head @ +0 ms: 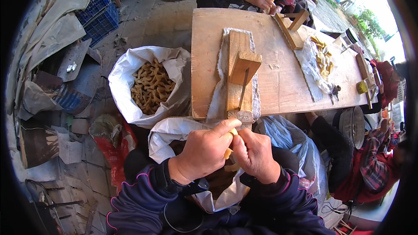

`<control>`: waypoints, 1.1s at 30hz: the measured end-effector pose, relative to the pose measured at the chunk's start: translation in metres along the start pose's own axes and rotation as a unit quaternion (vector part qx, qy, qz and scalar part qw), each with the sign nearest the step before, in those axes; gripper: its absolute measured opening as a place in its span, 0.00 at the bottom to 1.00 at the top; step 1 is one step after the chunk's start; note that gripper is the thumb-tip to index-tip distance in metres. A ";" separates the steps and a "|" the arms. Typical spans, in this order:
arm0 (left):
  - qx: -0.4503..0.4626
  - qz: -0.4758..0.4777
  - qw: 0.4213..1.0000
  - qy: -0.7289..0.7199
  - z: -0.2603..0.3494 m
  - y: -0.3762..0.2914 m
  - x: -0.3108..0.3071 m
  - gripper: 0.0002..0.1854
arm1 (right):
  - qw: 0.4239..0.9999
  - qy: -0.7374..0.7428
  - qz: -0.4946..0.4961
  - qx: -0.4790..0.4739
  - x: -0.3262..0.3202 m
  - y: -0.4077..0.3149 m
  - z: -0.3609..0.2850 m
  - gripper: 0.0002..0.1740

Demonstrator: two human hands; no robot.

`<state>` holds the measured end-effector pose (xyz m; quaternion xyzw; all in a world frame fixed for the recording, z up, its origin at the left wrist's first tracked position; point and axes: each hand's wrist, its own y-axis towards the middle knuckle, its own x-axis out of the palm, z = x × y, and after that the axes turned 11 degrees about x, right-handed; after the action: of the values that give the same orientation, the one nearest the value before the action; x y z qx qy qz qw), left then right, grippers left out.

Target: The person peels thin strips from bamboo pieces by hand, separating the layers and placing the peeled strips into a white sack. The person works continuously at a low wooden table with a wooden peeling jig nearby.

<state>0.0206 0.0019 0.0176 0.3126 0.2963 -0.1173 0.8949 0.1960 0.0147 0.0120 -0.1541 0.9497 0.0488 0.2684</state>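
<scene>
My left hand [202, 151] and my right hand [257, 152] meet just off the near edge of the table. Between them they pinch a small pale-yellow piece [227, 153], mostly hidden by the fingers; its material cannot be told. Directly beyond the fingertips lies a wooden bench block [239, 99] on a white cloth [217, 102]. An angled wooden upright [246, 65] rises from this block, with a thin dark metal rod or blade [243, 89] slanting down from it. Below my hands, an open white woven sack [176, 127] sits between my knees.
Left of the table stands a white sack [122, 81] full of brownish-yellow pieces [152, 86]. More yellow pieces [323, 58] lie on plastic atop the wooden table [277, 85], near a second wooden fixture [289, 31]. Co-workers sit opposite and rightward; the opposite person's hands [261, 1] hold a yellow piece.
</scene>
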 end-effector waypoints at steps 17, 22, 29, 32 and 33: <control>-0.223 0.003 0.871 -0.438 -0.019 -0.003 -0.017 0.09 | 0.758 0.476 -0.282 0.346 -0.011 0.001 -0.002 0.23; -0.206 0.110 0.878 -0.417 -0.019 -0.003 -0.010 0.04 | 0.875 0.385 -0.107 0.272 -0.025 0.003 -0.003 0.13; -0.150 0.178 0.950 -0.209 -0.045 0.023 0.016 0.07 | 0.975 -0.013 0.221 0.025 -0.019 0.042 0.022 0.13; -0.166 0.185 0.961 -0.121 -0.050 0.028 0.019 0.07 | 0.955 -0.141 0.244 0.094 -0.014 0.058 0.031 0.17; -0.182 0.174 0.963 -0.098 -0.049 0.028 0.019 0.06 | 0.950 -0.133 0.274 0.064 -0.014 0.060 0.033 0.16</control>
<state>0.0249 0.0535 -0.0110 0.1784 0.1643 0.0664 0.9679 0.2045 0.0811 -0.0079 0.1375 0.9121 0.0791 0.3780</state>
